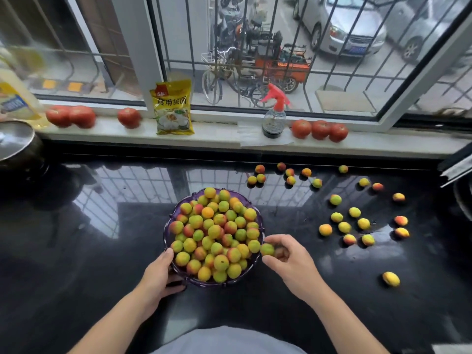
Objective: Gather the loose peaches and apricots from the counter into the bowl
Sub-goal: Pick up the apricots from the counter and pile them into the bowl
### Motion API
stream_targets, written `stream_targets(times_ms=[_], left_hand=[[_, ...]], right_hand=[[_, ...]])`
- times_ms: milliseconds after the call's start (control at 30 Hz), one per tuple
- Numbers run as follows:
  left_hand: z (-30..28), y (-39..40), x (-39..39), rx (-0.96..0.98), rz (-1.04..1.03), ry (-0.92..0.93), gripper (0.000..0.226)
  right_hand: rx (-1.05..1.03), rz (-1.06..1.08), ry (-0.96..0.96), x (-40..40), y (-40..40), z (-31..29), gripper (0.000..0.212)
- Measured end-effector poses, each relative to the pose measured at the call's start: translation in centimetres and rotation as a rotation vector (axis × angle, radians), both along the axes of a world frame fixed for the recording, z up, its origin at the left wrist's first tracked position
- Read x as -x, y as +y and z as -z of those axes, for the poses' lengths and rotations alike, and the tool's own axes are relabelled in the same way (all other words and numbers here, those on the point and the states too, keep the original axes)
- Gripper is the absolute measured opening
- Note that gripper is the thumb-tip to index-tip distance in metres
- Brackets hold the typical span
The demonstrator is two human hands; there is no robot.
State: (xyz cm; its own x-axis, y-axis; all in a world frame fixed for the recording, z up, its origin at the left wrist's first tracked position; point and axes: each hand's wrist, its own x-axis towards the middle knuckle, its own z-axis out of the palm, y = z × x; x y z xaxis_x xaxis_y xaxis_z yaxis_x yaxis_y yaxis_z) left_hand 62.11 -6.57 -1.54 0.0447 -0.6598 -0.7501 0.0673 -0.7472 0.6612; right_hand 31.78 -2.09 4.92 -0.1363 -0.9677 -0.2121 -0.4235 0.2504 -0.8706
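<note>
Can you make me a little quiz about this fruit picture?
1. True or false: the left hand grips the rim of the purple bowl.
2. What does the right hand hold? A) a tomato B) a small green fruit C) the spray bottle
3. On which side of the bowl do the loose fruits lie on the black counter?

Key: 1 true; 2 B; 3 the right side.

Readable print on the windowsill
Yellow packet (174,107), upper middle of the frame, reads "食用碱面"; bottle label (11,104) at far left is blurred.
</note>
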Motion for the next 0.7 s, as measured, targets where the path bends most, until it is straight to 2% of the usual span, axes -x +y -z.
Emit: stream_targets(times_ms=[233,467,600,700], left_hand=[[-0.5,0.2,0.3,0.004,-0.003,-0.009,0.031],[-0.7,0.1,0.2,0.004,0.029,-0.041,0.030],[-0.7,0.1,0.1,0.007,0.046,-0.050,0.030],[-0.5,0.1,0.1,0.011,0.063,-0.055,0.030]], right_hand=[[0.065,-0.092,0.102,-0.8,-1.8,-0.3,0.030],[0.094,-0.139,0.463,-2.8,-5.2,1.1,0.035],[0.216,-0.231,0.591,-3.5,-5.6,1.9,0.029],[0.256,-0.270,0.594,-3.5,-5.6,2.6,0.030]])
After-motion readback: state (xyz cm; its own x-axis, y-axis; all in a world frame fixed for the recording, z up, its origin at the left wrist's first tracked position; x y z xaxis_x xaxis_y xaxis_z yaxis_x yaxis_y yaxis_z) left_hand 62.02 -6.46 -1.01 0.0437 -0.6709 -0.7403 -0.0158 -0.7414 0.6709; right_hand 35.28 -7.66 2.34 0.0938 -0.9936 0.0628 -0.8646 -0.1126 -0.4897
